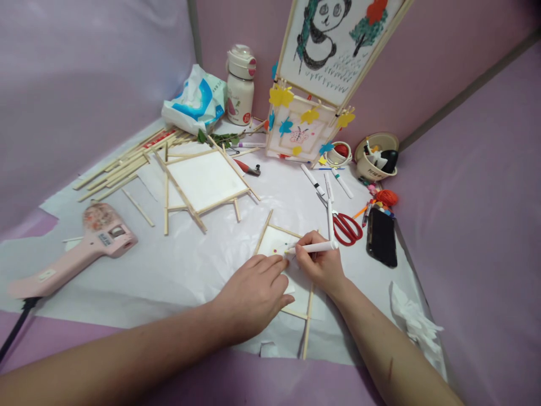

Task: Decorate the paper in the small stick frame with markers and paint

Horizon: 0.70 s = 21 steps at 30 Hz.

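My right hand (320, 263) grips a white marker pen (313, 247), its tip touching a small paper panel (274, 243) framed with thin wooden sticks. A few coloured dots show on the panel near the tip. My left hand (256, 293) lies flat on the panel, fingers stretched out, pressing it down on the white sheet (186, 265).
A larger stick-framed panel (203, 180) and loose sticks (122, 163) lie at the back left, a pink hot-glue gun (80, 248) at left. Red scissors (344, 225), markers (315, 180), a black phone (381, 237), a bowl (374, 158), a bottle (240, 84) and a decorated panda lantern (321, 73) stand behind.
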Available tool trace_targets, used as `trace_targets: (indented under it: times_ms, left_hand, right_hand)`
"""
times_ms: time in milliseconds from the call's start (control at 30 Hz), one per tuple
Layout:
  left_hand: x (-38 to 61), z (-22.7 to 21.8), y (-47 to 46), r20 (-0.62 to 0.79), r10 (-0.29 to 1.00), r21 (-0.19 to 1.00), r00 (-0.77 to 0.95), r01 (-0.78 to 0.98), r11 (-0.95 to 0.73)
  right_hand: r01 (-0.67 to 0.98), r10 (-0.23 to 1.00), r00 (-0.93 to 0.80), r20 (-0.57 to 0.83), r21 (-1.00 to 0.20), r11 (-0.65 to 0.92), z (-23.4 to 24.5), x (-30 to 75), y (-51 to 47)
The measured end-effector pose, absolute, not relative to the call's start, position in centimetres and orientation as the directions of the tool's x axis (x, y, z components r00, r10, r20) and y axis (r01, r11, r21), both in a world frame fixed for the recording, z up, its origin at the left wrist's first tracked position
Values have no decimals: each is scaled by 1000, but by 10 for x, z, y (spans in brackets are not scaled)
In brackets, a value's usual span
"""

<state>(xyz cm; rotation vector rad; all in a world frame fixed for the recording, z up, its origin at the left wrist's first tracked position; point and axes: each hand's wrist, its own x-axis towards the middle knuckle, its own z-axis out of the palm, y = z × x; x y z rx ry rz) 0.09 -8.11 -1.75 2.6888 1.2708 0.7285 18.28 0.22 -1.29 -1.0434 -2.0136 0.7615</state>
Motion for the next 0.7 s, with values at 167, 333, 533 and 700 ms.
trace_targets:
  times_ms: [167, 333, 533, 700]
  left_hand:
    - [1, -16, -81, 383, 745, 266, 546, 708, -655]
    - [1, -17, -81, 388, 745, 270, 542, 706, -654]
    - [1, -18, -80, 396, 745, 264, 537, 711, -652]
    - [1, -19, -80, 391, 743, 263, 543, 708, -655]
  right_hand:
    - [392, 853, -419, 312, -785, 480, -13, 182, 2]
    - [404, 853, -408, 327, -773, 490, -15, 183, 3]
    - [413, 864, -379, 331, -775, 479, -17, 185, 3]
    - [408, 858, -381, 345, -769, 491, -17, 185, 4]
